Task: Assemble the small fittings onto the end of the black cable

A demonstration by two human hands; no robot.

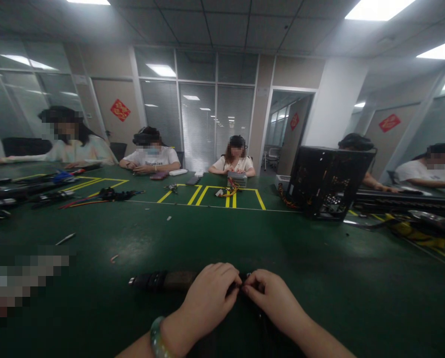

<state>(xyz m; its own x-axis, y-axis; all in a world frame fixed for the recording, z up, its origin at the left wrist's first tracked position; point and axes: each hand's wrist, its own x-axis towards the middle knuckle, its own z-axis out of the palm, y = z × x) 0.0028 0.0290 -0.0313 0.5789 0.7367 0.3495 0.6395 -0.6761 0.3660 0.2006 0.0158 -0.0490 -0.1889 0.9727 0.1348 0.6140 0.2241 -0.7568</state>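
Observation:
On the green table in front of me lies a long, dark, rod-like thing with a brown middle section, a black ringed part and a small silver tip at its left end. My left hand rests over its right part, fingers curled and closed. Facing it, my right hand pinches with thumb and forefinger, fingertips almost touching the left ones. What the fingertips hold is small, dark and hidden. Below the hands, the dark thing's shape fades into shadow. A green bangle circles my left wrist.
A black computer case stands at the back right. A power supply with cables sits before a person across the table. Cable bundles lie at the left, near a thin pen-like thing. Other people sit around the table.

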